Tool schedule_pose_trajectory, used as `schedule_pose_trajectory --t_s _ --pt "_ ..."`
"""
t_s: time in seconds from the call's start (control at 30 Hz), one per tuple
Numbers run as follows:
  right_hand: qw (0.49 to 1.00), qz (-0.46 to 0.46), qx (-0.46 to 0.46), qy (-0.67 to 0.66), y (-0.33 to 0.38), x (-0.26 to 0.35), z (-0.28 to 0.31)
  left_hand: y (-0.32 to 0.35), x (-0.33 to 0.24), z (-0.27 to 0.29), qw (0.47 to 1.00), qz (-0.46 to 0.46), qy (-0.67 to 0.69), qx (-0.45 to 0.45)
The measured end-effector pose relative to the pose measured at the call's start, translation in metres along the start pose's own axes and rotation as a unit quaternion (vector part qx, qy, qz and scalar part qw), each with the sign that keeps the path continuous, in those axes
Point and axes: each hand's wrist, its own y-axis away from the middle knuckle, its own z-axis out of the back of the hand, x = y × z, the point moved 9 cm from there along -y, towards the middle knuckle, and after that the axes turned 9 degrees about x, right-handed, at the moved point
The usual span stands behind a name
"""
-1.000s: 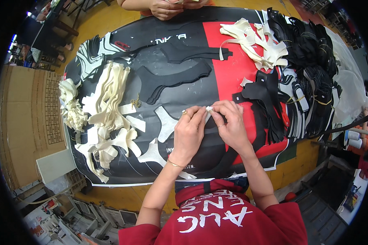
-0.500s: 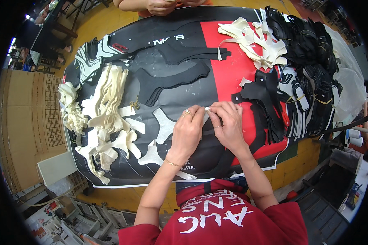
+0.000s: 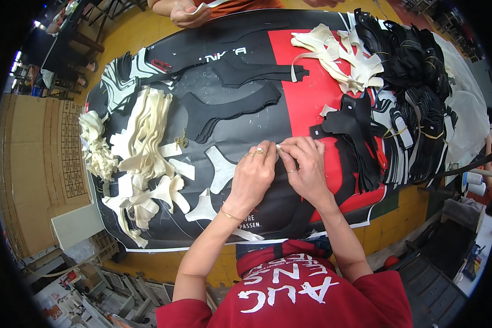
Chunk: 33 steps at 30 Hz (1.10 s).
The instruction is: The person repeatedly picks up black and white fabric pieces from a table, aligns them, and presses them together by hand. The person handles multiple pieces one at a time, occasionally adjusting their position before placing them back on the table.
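My left hand (image 3: 253, 176) and my right hand (image 3: 305, 167) meet over the middle of the table, fingertips nearly touching. Between them shows the tip of a small white piece of material (image 3: 279, 146), pinched by my right thumb and fingers. The fingers of my left hand are closed beside it; what they grip is hidden. Left of that hand lies a light grey Y-shaped fabric piece (image 3: 221, 169). Another grey fabric piece (image 3: 201, 208) rests nearer to me, by my left wrist.
Cream fabric pieces (image 3: 146, 131) are heaped at left, with several black cut pieces (image 3: 229, 109) at centre. Black strips (image 3: 361, 117) and bundled parts (image 3: 421, 54) crowd the right side. Across the table, another person's hand (image 3: 188, 13) holds a white strip. A cardboard box (image 3: 35, 164) stands left.
My left hand has shifted slightly, and its fingertips are a little apart from the white tip. Across the table, the other person's hands have separated, one moving left with the white strip.
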Motion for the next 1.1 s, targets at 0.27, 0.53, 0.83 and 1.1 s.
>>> schedule_pose_trajectory --t_s 0.27,0.53,0.83,1.1 --pt "1.000 -0.010 -0.014 -0.002 0.000 -0.001 0.000 -0.001 0.005 0.006 0.999 -0.005 0.042 -0.004" --pt "1.000 -0.007 -0.010 -0.008 0.000 -0.002 0.000 -0.002 -0.005 0.003 0.996 -0.038 -0.082 -0.015" --pt "1.000 -0.007 -0.011 0.014 0.000 0.000 -0.001 -0.005 0.002 0.013 0.995 -0.035 -0.069 -0.057" --pt "0.999 -0.011 0.008 0.043 0.000 0.001 -0.004 0.007 0.027 0.017 0.973 0.123 0.168 -0.102"
